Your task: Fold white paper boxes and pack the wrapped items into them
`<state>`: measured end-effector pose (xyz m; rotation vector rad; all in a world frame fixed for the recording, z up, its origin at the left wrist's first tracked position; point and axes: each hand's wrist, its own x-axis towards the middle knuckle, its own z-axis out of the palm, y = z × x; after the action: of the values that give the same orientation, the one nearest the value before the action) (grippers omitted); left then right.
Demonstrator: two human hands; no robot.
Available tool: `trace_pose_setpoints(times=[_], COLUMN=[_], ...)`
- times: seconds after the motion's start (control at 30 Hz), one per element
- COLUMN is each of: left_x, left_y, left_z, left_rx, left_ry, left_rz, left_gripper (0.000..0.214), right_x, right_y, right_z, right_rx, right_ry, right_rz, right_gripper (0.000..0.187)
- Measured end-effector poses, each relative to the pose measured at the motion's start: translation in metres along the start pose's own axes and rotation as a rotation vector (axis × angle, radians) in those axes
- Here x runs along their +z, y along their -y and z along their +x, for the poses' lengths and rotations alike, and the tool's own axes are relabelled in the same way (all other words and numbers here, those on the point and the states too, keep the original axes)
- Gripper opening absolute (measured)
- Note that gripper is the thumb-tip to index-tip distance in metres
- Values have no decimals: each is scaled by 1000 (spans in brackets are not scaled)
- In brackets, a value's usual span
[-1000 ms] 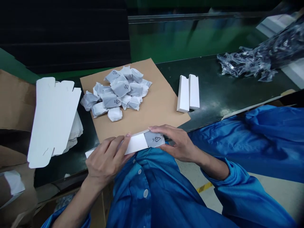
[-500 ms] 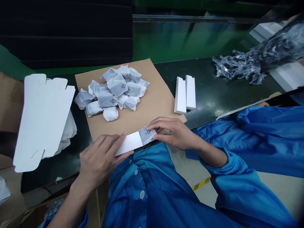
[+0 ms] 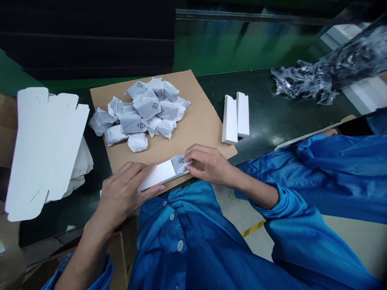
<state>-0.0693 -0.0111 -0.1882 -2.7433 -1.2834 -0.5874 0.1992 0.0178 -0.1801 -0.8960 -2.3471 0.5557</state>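
A narrow white carton box [image 3: 157, 175] lies on its side on a brown cardboard sheet [image 3: 198, 121], near the sheet's front edge. My left hand [image 3: 127, 193] grips the box from above. The end of a grey paper-wrapped packet [image 3: 179, 164] sticks out of the box's open end, with the rest hidden inside. My right hand [image 3: 208, 163] pinches that packet with its fingertips. A heap of several similar packets [image 3: 140, 114] sits on the sheet, beyond both hands.
Two upright white boxes [image 3: 232, 119] stand on the dark bench top [image 3: 266, 104] right of the sheet. Flat white carton blanks [image 3: 45, 149] lie at the left. Crumpled clear plastic [image 3: 305, 80] lies at the far right. A blue coat [image 3: 320, 177] bunches along the bench's front edge.
The packet has slid further into the white box, leaving less of it showing. Both hands and the box have shifted up and left, and the whole scene has shifted left with my head.
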Motion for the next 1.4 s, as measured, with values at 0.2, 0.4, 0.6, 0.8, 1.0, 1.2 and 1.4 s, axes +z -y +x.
trace_pose_setpoints(times=[0.2, 0.4, 0.6, 0.8, 1.0, 1.2, 1.4], left_x=[9, 12, 9, 13, 13, 13, 13], left_y=[-1, -3, 0, -3, -22, -22, -20], left_z=[5, 1, -2, -2, 8, 15, 13], left_rx=[38, 12, 22, 115, 120, 80, 82], left_ry=[27, 49, 42, 175, 297, 319, 333], left_rz=[121, 151, 171, 176, 155, 21, -70], left_gripper=[39, 41, 44, 49, 70, 68, 69], right_x=[25, 24, 23, 27, 21, 7, 16], right_y=[-16, -25, -28, -31, -35, -42, -24], right_z=[-9, -11, -10, -8, 5, 13, 8], right_rx=[-47, 4, 87, 52, 46, 49, 95], right_ry=[49, 87, 71, 55, 117, 180, 212], right_rz=[-301, -408, -350, -238, -112, -88, -127], right_gripper=[23, 38, 28, 31, 27, 21, 21])
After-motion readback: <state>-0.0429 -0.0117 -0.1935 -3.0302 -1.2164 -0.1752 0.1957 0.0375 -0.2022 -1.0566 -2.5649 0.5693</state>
